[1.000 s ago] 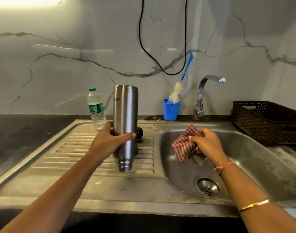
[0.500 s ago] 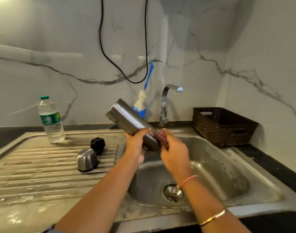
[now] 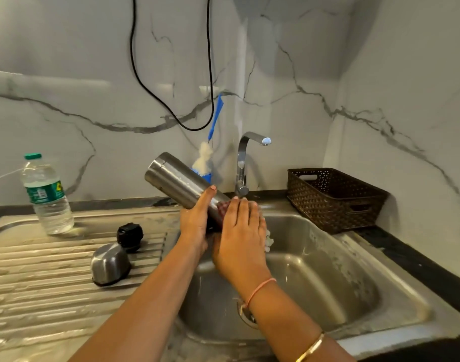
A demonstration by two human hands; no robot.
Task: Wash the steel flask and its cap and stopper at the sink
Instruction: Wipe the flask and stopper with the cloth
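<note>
**Clerk:** Largest item first?

**Me:** Item 1, steel sink [image 3: 341,270]: basin on the right, ribbed drainboard [image 3: 41,283] on the left, set in a dark tabletop [image 3: 419,257].

**Clerk:** Next?

**Me:** Item 2, dark woven basket [image 3: 333,202] on the tabletop right of the basin, against the wall.

Item 3, the flask [image 3: 176,178]: off the surface and tilted over the rear left of the basin. Its flat end is raised to the left and its lower end is hidden behind my hands.

**Clerk:** State of the hands?

**Me:** My left hand [image 3: 195,220] is clamped on the flask's body, thumb across the top and fingers curled underneath. My right hand [image 3: 242,236] has its fingers nearly straight and side by side, pressing a red checked cloth [image 3: 222,207] against the flask's lower part. White suds [image 3: 269,239] cling below that hand.

**Clerk:** Smaller pieces?

**Me:** Item 4, plastic water bottle [image 3: 47,197], green lid, upright at the back of the drainboard.

Item 5, tap [image 3: 240,163], behind the basin, spout pointing right.

Item 6, steel cap [image 3: 110,265], mouth down on the drainboard ribs.

Item 7, black stopper [image 3: 129,235], just behind the cap and nearly touching it.

Item 8, brush [image 3: 216,116] with a blue handle, leaning on the wall in a blue cup [image 3: 206,176] behind the flask.
</note>
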